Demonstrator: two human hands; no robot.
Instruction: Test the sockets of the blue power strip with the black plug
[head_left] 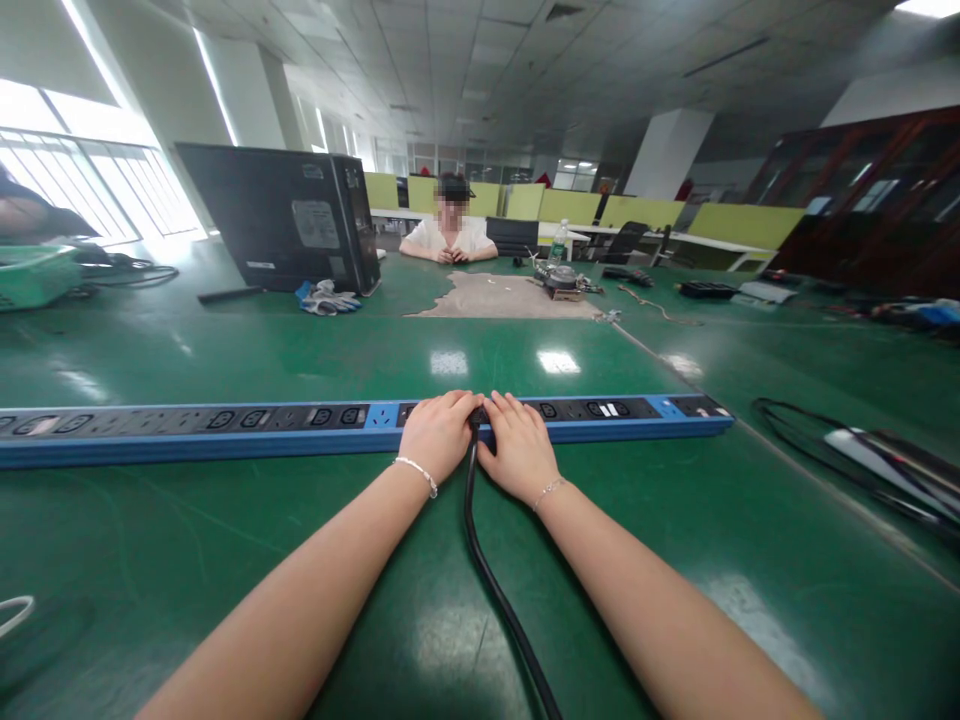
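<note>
A long blue power strip (382, 440) with a black socket face lies across the green table in front of me. A black power cord (487, 570) runs up from the lower edge of the view to its plug (477, 416), at the strip between my hands. My left hand (436, 432) is closed over the strip, its fingertips against the left side of the plug; its thumb is hidden. My right hand (521, 446) is wrapped over the strip just right of the plug, thumb along the front edge. How deep the plug sits cannot be seen.
A black computer case (277, 215) and gloves (328, 298) stand back left, beyond them a green basket (37, 275). A person (450, 230) sits across the table. A bottle (559, 242) and loose parts (562, 282) lie back right; black cables (810, 440) lie at right.
</note>
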